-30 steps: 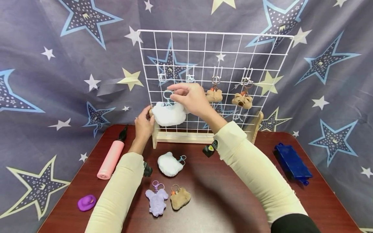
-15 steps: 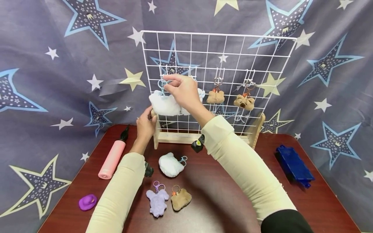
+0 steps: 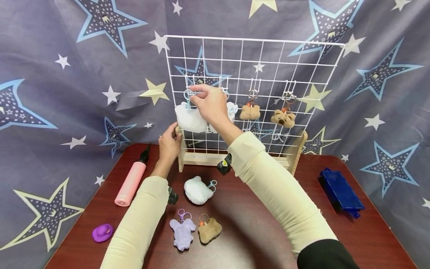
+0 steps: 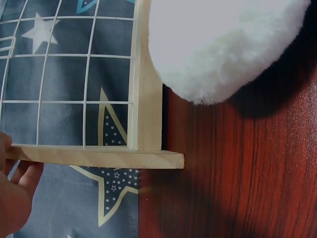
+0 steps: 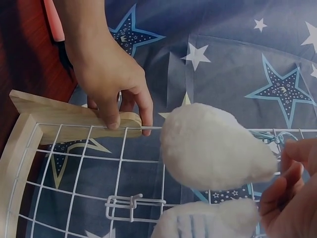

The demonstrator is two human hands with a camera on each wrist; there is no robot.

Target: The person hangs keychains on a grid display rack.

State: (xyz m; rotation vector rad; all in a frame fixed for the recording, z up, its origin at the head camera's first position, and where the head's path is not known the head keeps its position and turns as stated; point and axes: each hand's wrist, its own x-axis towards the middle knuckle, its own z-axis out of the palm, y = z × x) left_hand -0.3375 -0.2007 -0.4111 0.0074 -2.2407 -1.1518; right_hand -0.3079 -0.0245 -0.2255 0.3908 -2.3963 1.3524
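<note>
Evidently the ring-to-hook relation counts most: blue ring [image 3: 186,94] at the lower part of the leftmost hook [image 3: 186,81], threaded or merely overlapping, cannot tell. Right hand [image 3: 211,104] nearer, its thumb and fingers pinched narrow on the ring. White plush [image 3: 190,118] hangs below and left of those fingers, before the grid [image 3: 254,40], long axis roughly sideways. Left hand [image 3: 169,144] lower, gripping the wooden end support [image 5: 74,119].

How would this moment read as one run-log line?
right hand: pinches blue ring of white plush keychain; left hand: grips wooden rack end; table: second white keychain, lilac keychain, brown keychain
</note>
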